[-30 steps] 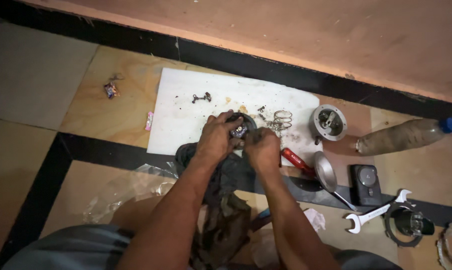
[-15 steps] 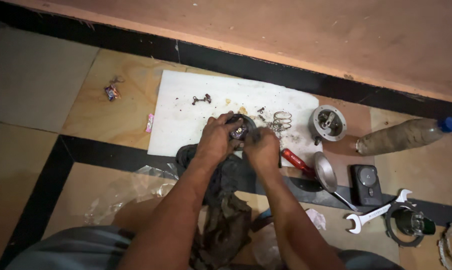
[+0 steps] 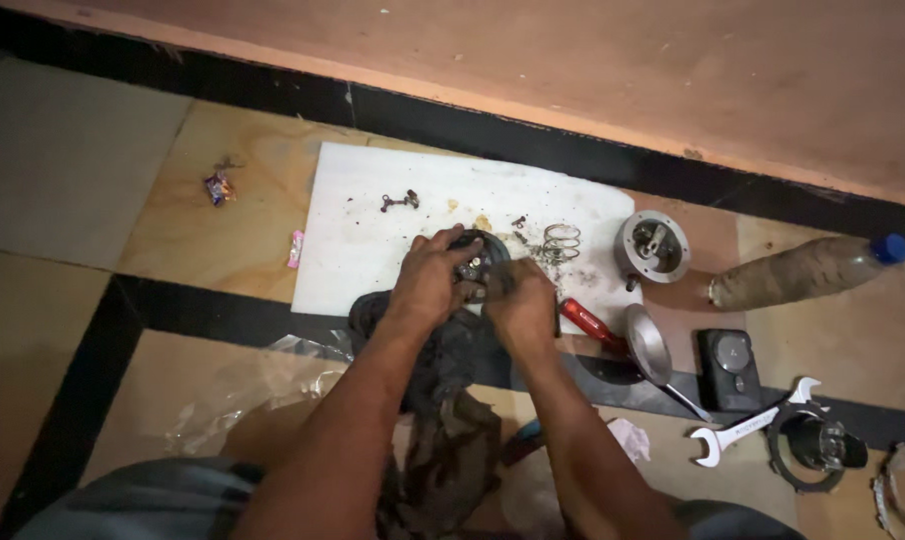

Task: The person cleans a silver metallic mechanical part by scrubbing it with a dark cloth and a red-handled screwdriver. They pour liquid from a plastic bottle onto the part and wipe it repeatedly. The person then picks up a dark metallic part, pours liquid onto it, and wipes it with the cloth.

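Kneeling low over the floor, the person shows grey-clad legs (image 3: 153,495) at the bottom edge, with both bare forearms reaching forward. A crumpled clear plastic bag (image 3: 243,390) lies on the tan tile to the left, and a dirty dark rag (image 3: 448,420) trails between the arms. Right of the arms lie a white scrap of paper (image 3: 628,438), an open-ended spanner (image 3: 753,432), a dark ring-shaped part (image 3: 818,445) and, further up, a small black box (image 3: 730,367).

The left hand (image 3: 428,290) curls its fingers over the near left side of a round dark metal mechanical part (image 3: 478,262), gripping it. The right hand (image 3: 521,305) is clenched against the part's right side; what its fingers pinch cannot be made out. The part sits at the near edge of a white board (image 3: 363,245).

Beside the right hand lie a red-handled tool (image 3: 593,325) and a metal spoon (image 3: 648,350). Farther on the board rest a coil spring (image 3: 561,240) and a small dark fitting (image 3: 401,201). Just off the board's right edge stands a round silver housing (image 3: 653,245), and a murky plastic bottle with a blue cap (image 3: 808,272) lies beyond it. Sweet wrappers (image 3: 218,187) lie to the far left.
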